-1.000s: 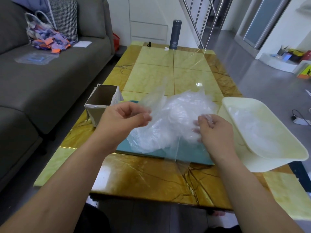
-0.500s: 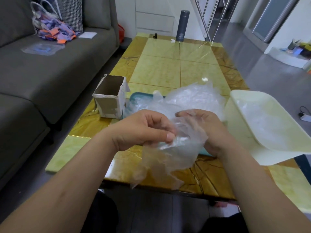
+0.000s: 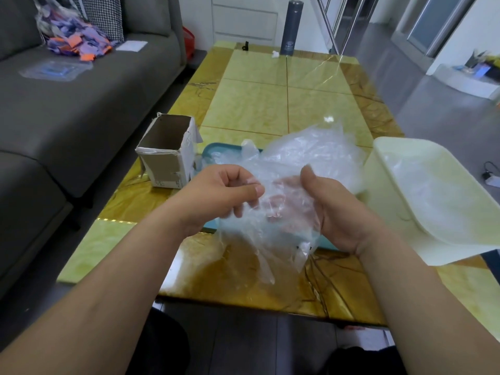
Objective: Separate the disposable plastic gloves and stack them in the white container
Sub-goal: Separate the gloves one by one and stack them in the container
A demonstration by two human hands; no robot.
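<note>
A clear plastic glove (image 3: 270,239) hangs between my two hands above the table's near edge. My left hand (image 3: 224,193) pinches its upper left edge with thumb and fingers. My right hand (image 3: 327,204) lies palm up under the film, its fingers showing through the plastic and its thumb raised. Behind my hands a heap of crumpled clear gloves (image 3: 311,155) sits on a teal tray (image 3: 213,152). The white container (image 3: 460,239) stands at the right, with clear plastic gloves (image 3: 422,185) lying inside it.
An open cardboard box (image 3: 167,158) stands left of the tray. A dark flask (image 3: 290,28) stands at the table's far end. A grey sofa (image 3: 67,104) runs along the left. The yellow marble table (image 3: 270,98) stretches away behind the heap.
My right hand has turned palm up under the glove. The glove is spread wider between my hands. The view has shifted a little closer and to the left.
</note>
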